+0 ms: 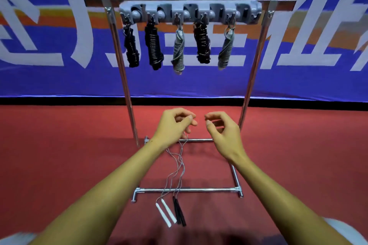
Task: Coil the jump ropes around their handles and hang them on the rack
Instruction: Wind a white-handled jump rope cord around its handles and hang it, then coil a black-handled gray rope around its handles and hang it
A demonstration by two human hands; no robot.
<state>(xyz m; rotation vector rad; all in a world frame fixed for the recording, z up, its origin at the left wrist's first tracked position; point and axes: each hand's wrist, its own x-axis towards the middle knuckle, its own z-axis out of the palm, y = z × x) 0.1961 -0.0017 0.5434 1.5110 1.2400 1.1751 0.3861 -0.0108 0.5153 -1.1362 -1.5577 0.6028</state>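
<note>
The left hand (pixel 175 123) pinches thin cords (pixel 180 163) hanging to the white handles (pixel 166 213) and black handles (pixel 179 213) on the red floor (pixel 69 145), while the right hand (pixel 223 129) beside it is loosely curled, holding nothing.

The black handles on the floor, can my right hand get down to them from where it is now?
Probably yes. The black handles lie uncovered on the red floor, beside the white handles, in front of the rack's front bar. The right hand holds nothing and hovers above them.
</note>
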